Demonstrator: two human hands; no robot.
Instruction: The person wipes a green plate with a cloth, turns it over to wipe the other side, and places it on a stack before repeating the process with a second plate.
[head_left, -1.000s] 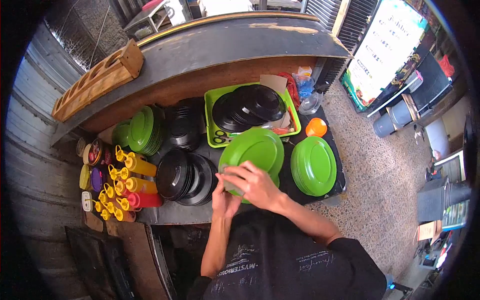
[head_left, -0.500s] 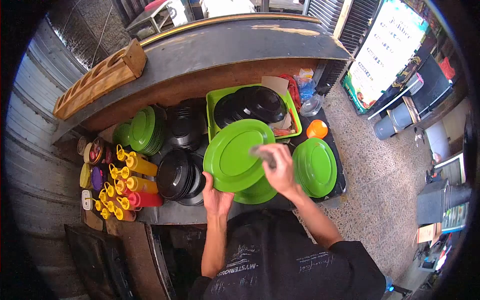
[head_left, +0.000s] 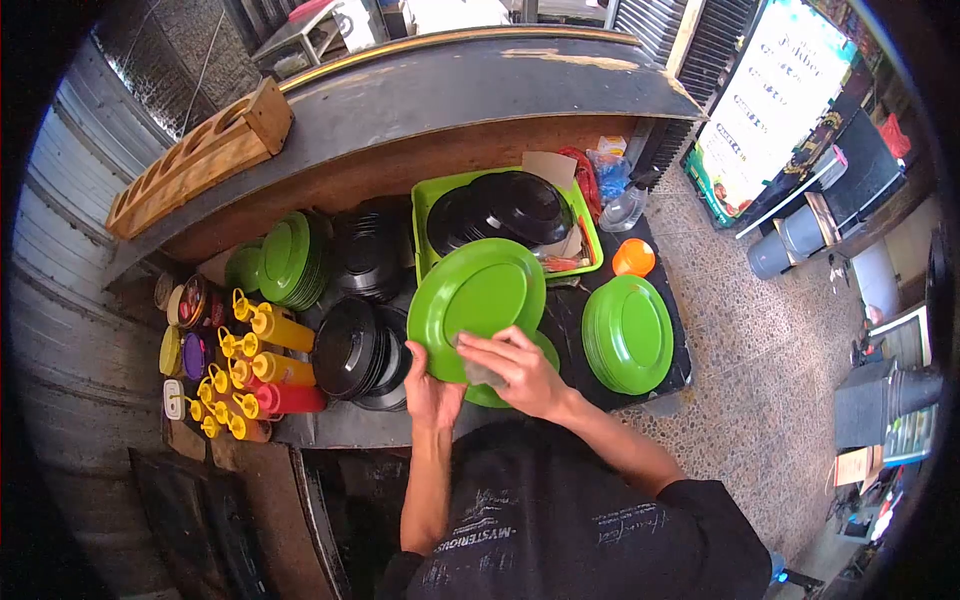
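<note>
plate (head_left: 480, 295): bright green | cloth (head_left: 482, 372): grey | bowls (head_left: 360, 350): black

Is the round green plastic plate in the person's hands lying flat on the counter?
No, the round green plastic plate is tilted up off the counter, gripped at its lower edge by the left hand.

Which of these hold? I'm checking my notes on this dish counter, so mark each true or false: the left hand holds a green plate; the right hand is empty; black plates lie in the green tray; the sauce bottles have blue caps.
1. The left hand holds a green plate: true.
2. The right hand is empty: false, it presses a grey cloth on the plate.
3. Black plates lie in the green tray: true.
4. The sauce bottles have blue caps: false, yellow.
</note>
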